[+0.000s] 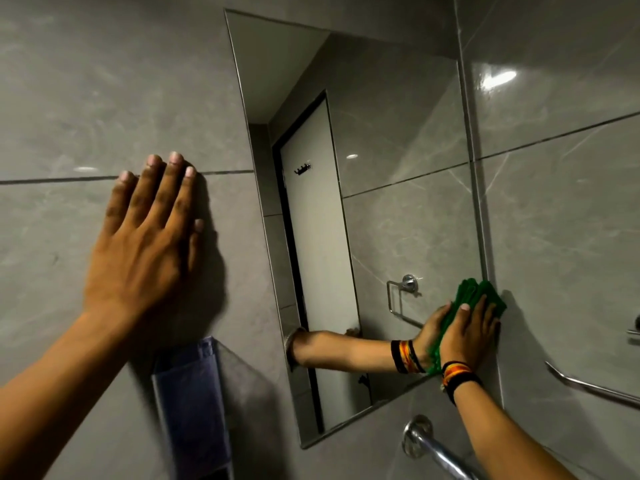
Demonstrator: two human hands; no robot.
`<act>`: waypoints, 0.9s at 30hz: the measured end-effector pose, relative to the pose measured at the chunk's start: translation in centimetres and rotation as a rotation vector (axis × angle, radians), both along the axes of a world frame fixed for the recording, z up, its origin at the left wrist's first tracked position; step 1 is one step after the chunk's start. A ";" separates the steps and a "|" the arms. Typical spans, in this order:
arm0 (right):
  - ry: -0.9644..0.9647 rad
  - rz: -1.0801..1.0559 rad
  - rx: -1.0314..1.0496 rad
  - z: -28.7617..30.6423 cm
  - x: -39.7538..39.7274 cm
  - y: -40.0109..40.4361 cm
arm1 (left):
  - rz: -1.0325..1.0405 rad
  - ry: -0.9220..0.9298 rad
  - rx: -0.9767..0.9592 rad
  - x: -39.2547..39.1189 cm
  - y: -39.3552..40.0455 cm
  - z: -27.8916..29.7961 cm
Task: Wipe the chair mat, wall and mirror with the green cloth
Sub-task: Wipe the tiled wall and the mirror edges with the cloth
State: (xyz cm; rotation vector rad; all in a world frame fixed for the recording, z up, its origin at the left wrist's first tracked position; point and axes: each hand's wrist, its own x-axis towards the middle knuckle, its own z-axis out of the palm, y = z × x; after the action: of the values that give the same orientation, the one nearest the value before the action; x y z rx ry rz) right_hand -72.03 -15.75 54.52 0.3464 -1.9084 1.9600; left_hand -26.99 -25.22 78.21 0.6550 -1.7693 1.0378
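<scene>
lower right of the frame — right hand (471,336) presses the green cloth (479,296) flat-fingered on the mirror (381,209) edge; left hand (145,244) spread on the wall (86,81) — best keep even pressure along the edge.

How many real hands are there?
2. The left hand lies flat on the wall left of the mirror. The right hand presses the green cloth at the mirror's lower right edge. The third is its reflection.

The wall (104,81) is glossy grey marbled tile, the mirror (398,202) smooth glass, the green cloth (481,294) soft fabric, the rail (436,448) shiny metal.
</scene>
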 end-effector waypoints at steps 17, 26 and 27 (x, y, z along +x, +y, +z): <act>0.589 0.104 0.193 -1.1 26.5 -3.6 | -0.029 -0.030 0.066 0.3 1.7 0.0; 0.443 0.134 0.079 8.6 28.2 -3.8 | -0.029 -0.142 0.183 1.6 3.2 1.1; 0.445 0.133 0.068 10.4 28.2 -3.9 | -0.031 -0.144 0.206 1.6 3.4 1.3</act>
State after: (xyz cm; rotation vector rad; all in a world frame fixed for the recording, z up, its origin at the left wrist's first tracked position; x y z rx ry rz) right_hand -43.87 -19.62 64.95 0.8691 -1.6950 1.7141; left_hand -25.35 -21.81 79.47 0.6903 -2.0239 0.9079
